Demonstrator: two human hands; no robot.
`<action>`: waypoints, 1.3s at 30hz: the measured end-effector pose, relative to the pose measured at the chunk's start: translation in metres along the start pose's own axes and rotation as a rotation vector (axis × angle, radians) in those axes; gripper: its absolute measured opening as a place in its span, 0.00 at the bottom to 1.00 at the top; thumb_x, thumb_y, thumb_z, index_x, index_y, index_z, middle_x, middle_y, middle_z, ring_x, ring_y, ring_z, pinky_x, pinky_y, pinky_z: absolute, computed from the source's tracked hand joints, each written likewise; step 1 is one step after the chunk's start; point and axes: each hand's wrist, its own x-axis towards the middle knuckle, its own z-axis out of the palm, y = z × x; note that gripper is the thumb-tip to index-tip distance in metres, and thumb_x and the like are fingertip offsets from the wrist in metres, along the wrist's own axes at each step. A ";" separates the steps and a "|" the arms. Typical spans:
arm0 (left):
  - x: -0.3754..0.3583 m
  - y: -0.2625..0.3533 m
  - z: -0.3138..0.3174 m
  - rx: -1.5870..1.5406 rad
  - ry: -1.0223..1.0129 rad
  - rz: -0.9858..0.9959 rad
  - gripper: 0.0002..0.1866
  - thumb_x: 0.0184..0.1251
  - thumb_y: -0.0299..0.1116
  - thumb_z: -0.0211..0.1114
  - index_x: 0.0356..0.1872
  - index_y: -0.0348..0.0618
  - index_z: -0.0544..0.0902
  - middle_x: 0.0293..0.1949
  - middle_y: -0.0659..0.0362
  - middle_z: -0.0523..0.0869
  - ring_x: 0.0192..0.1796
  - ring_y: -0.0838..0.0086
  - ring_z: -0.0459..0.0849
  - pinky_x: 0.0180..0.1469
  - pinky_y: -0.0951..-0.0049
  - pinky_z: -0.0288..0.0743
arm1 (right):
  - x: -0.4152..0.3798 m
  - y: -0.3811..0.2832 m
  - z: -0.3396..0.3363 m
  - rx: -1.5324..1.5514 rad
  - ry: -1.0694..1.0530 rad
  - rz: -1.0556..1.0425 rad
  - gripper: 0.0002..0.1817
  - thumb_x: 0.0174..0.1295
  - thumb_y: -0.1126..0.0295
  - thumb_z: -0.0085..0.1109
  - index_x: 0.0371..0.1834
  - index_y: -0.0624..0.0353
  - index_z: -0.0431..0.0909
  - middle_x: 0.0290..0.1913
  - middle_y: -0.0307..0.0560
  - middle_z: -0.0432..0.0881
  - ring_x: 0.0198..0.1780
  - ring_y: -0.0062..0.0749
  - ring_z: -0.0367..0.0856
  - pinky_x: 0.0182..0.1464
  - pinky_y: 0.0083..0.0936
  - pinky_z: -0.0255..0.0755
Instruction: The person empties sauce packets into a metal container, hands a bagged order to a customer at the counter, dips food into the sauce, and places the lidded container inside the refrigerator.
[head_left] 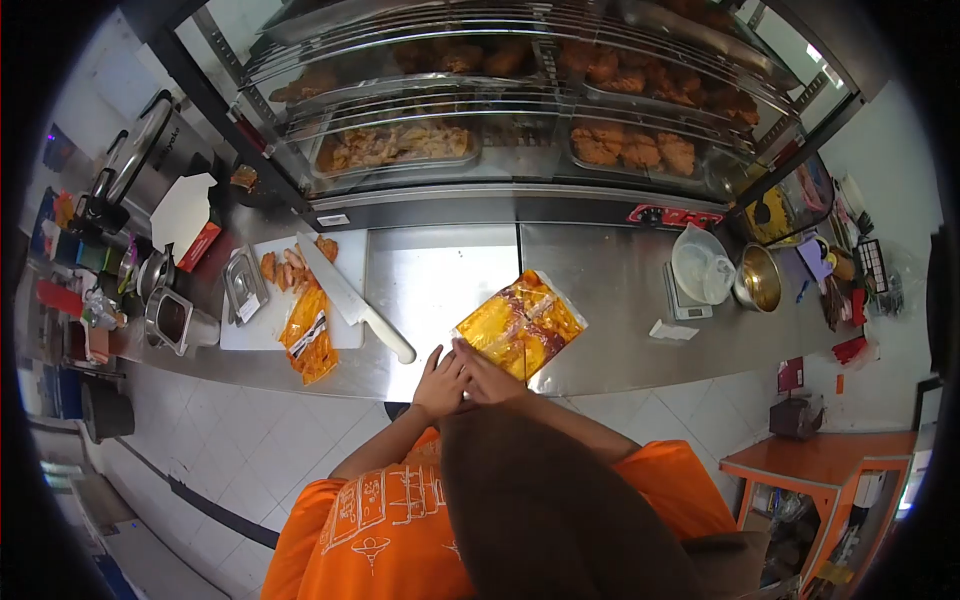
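Food-filled display cabinet [420,212] stood behind steel counter [620,350]. Yellow packet [530,325] lay flat on counter, right of cutting board [240,335]; knife [340,290] crossed board's edge. Left hand [440,385], fingers slightly spread, touched right hand [485,377], fingers extended; both ungripping, near packet's corner. Packet contact unclear.

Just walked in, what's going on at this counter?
A person's left hand and right hand are together by the near left corner of a flat yellow-and-red pouch on the steel counter. Whether they grip it isn't clear. Left of it, a knife and orange packet lie partly on a white board.
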 end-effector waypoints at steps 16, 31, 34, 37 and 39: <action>0.001 0.009 -0.012 -0.156 0.153 -0.061 0.38 0.54 0.57 0.58 0.56 0.33 0.69 0.59 0.45 0.68 0.66 0.56 0.60 0.67 0.49 0.46 | -0.019 -0.004 -0.033 0.085 0.116 0.256 0.33 0.66 0.61 0.45 0.68 0.69 0.46 0.68 0.64 0.52 0.70 0.51 0.49 0.69 0.34 0.48; -0.014 0.003 0.003 -0.084 0.205 0.332 0.20 0.56 0.44 0.61 0.45 0.44 0.72 0.54 0.52 0.73 0.60 0.63 0.70 0.66 0.56 0.56 | -0.030 0.001 0.007 0.443 0.109 0.099 0.34 0.68 0.67 0.41 0.71 0.63 0.36 0.72 0.57 0.41 0.73 0.44 0.42 0.69 0.32 0.45; -0.015 0.004 0.004 -0.034 0.100 0.294 0.18 0.56 0.44 0.61 0.44 0.47 0.74 0.52 0.58 0.75 0.58 0.68 0.71 0.64 0.58 0.58 | -0.028 -0.007 -0.001 0.403 0.033 0.131 0.33 0.68 0.63 0.40 0.71 0.64 0.39 0.70 0.61 0.48 0.71 0.48 0.47 0.69 0.32 0.44; -0.013 0.005 -0.002 -0.064 0.103 0.292 0.17 0.52 0.40 0.62 0.44 0.49 0.76 0.51 0.59 0.76 0.56 0.69 0.74 0.62 0.58 0.62 | -0.026 0.000 -0.018 0.183 -0.111 0.159 0.33 0.67 0.63 0.42 0.70 0.64 0.42 0.69 0.63 0.51 0.70 0.49 0.52 0.68 0.31 0.48; -0.012 0.008 -0.005 -0.010 0.152 0.287 0.19 0.56 0.43 0.60 0.47 0.48 0.76 0.50 0.60 0.77 0.56 0.71 0.73 0.61 0.60 0.62 | -0.035 0.011 -0.031 0.042 -0.132 0.206 0.32 0.66 0.66 0.45 0.70 0.63 0.45 0.67 0.64 0.56 0.67 0.50 0.57 0.66 0.31 0.54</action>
